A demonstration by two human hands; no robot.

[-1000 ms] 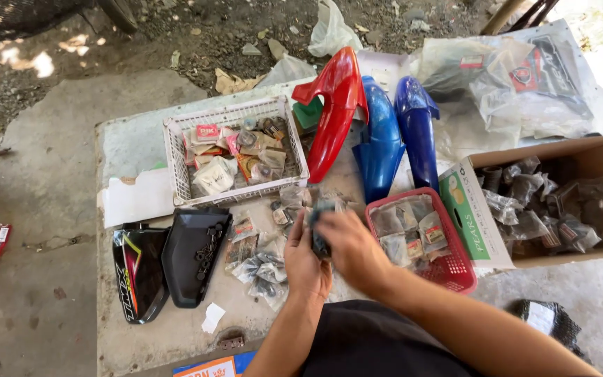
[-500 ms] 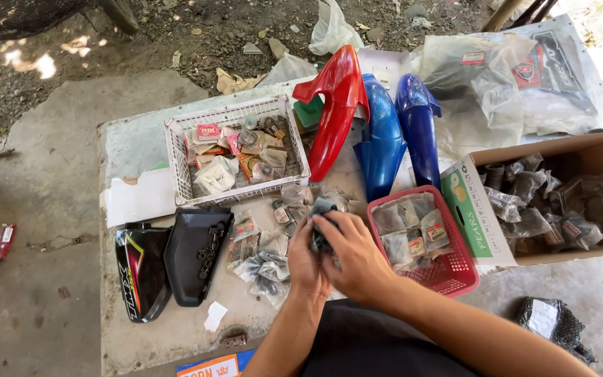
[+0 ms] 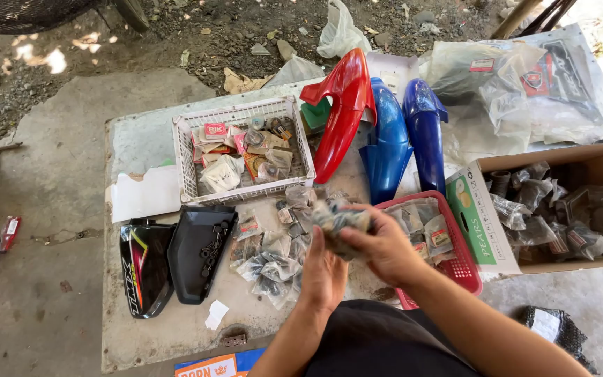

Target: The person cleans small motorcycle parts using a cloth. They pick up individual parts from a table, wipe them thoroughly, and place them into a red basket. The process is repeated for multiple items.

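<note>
Above the pale concrete slab point(image 3: 141, 146), in the head view, the left hand point(image 3: 324, 274) and the right hand point(image 3: 384, 246) both gripped one small clear plastic packet of dark parts point(image 3: 336, 218), blurred, fingers curled around it. It hung between a loose pile of similar bagged parts point(image 3: 268, 260) and a red plastic basket point(image 3: 463, 269). A white lattice basket point(image 3: 188, 157), black side covers point(image 3: 200, 251), and red point(image 3: 343, 112) and blue fenders point(image 3: 389, 143) lay beyond.

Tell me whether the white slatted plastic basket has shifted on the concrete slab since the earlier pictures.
No. The white slatted plastic basket sits in the same place, its right end beside the red curved fender, above the black side cover. Only the camera's view drifted slightly.
</note>
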